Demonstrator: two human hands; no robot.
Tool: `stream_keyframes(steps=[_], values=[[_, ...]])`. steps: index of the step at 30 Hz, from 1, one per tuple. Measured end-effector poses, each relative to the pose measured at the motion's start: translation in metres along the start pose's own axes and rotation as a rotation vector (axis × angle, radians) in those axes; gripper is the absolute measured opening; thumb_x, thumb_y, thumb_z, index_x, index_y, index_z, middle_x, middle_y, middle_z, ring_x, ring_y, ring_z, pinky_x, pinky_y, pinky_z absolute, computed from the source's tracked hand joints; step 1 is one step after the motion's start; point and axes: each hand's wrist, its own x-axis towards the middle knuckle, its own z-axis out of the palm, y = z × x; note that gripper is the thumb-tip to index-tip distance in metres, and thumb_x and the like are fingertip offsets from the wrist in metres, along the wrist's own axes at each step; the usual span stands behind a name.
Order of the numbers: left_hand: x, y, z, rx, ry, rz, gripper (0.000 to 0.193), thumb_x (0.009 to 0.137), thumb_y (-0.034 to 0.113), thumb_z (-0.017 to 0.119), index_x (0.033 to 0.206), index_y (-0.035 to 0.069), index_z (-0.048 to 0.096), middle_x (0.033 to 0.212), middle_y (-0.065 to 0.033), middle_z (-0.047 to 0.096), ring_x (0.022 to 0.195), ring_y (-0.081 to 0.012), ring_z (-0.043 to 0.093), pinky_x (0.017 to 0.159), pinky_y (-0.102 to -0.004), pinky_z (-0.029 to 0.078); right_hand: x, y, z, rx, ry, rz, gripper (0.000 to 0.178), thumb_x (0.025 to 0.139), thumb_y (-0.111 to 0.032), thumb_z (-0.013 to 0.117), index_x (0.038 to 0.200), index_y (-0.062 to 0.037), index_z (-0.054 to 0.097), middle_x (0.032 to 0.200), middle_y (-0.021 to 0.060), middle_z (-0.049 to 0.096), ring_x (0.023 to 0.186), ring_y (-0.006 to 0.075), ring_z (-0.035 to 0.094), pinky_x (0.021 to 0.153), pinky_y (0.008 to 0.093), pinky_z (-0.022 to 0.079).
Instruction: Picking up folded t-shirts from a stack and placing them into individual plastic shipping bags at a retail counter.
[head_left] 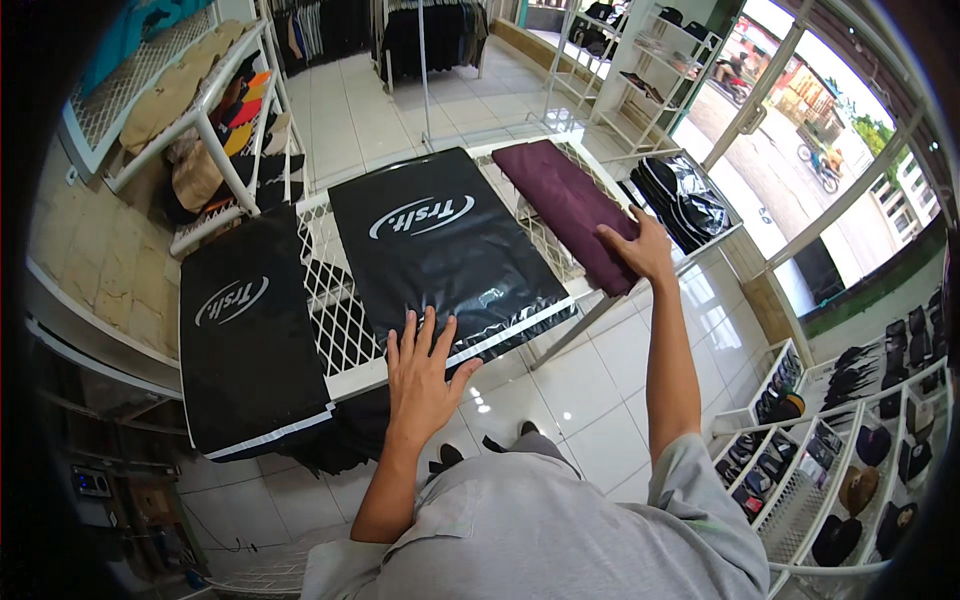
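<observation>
A black plastic mailer bag (440, 255) with a white printed logo lies flat on the white mesh table. Fingers spread, my left hand (420, 375) rests on its near edge, beside the white sealing strip. To the right is a folded maroon garment (560, 205), its near end reaching past the table edge. My right hand (642, 250) grips this garment at its right side, thumb on top and the other fingers partly hidden. Another black mailer bag (255, 330) with the same print lies at the table's left end.
A white shelf (215, 130) with caps and cloth stands at the far left. Packaged black items (685, 200) fill a rack beyond the table's right side. Cap displays (835, 470) stand at the lower right, and a clothes rack (435, 45) is at the back.
</observation>
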Motion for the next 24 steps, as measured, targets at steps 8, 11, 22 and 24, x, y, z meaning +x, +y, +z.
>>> stream_keyframes(steps=[8,11,22,24], values=[[0.026,0.061,0.022,-0.036,0.069,-0.019,0.056,0.094,0.041,0.07,0.135,0.004,0.065,0.148,-0.0212,0.053,0.145,-0.0397,0.038,0.121,-0.0542,0.024,0.032,0.012,0.004,-0.207,-0.451,0.115,0.12,0.053,-0.091,0.073,0.126,0.0041,0.066,0.127,0.029,0.065,0.12,0.0406,0.064,0.103,0.0503,0.049],[0.054,0.101,0.045,-0.082,0.115,0.106,0.051,0.092,0.035,0.073,0.132,0.003,0.066,0.133,-0.0194,0.065,0.128,-0.0363,0.055,0.112,-0.048,0.038,0.038,0.019,0.009,-0.179,-0.453,0.107,0.119,0.052,-0.09,0.075,0.124,0.0053,0.067,0.124,0.0279,0.067,0.116,0.0395,0.067,0.097,0.0466,0.053],[0.128,0.179,0.125,-0.3,0.163,-0.228,0.05,0.097,0.045,0.066,0.128,0.007,0.07,0.085,-0.0122,0.071,0.072,-0.0242,0.066,0.07,-0.0365,0.051,0.06,0.05,0.02,-0.026,-0.509,0.108,0.064,0.081,-0.056,0.079,0.115,-0.0018,0.071,0.112,0.0223,0.073,0.107,0.0386,0.071,0.09,0.0468,0.056],[0.132,0.18,0.127,-0.357,0.152,-0.302,0.048,0.097,0.045,0.066,0.126,0.006,0.07,0.081,-0.0099,0.069,0.071,-0.0217,0.065,0.069,-0.035,0.051,0.066,0.054,0.022,-0.002,-0.53,0.077,0.059,0.082,-0.052,0.08,0.113,-0.001,0.072,0.112,0.0226,0.073,0.107,0.0387,0.07,0.091,0.0473,0.056]])
